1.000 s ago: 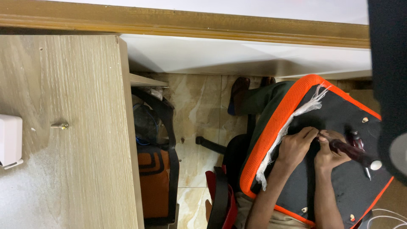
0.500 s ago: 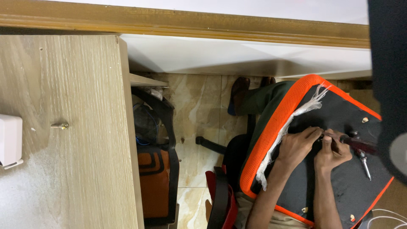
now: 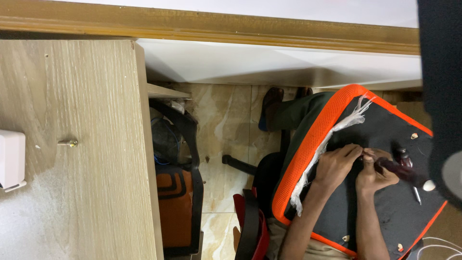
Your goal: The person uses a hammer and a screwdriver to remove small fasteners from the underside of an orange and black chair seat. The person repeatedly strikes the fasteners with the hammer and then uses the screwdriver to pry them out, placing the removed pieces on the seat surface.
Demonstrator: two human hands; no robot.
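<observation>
At far left, a white box (image 3: 10, 160) sits on the pale wood-grain counter (image 3: 91, 192), cut off by the frame edge. Just right of it a small brass-coloured screw (image 3: 70, 142) lies alone on the bare surface, well apart from everything else.

Past the counter's right edge, down on the marble-pattern tiled floor (image 3: 226, 125), an orange and black bag (image 3: 175, 207) stands against the counter's side, with dark straps and a blue cord showing above it. Right of the bag, a red and black strap-like object (image 3: 250, 226) rises from the near edge; a black chair leg (image 3: 238, 163) lies across the tiles.

Further right, a black seat panel (image 3: 385, 216) with an orange mesh border rests tilted across the person's lap. White frayed fabric (image 3: 322, 154) runs along the inside of the orange edge. Small pale fittings dot the black surface.

Left hand (image 3: 337, 166): fingers curled closed, pinching at a spot on the black panel; what they pinch is too small to tell. Right hand (image 3: 378, 173): just beside the left, touching it at the fingertips, fingers wrapped around the dark handle of a screwdriver (image 3: 402, 171), which extends to the right with a pale end cap. A second, thinner metal tool (image 3: 417, 195) lies on the panel just near of that cap.
</observation>
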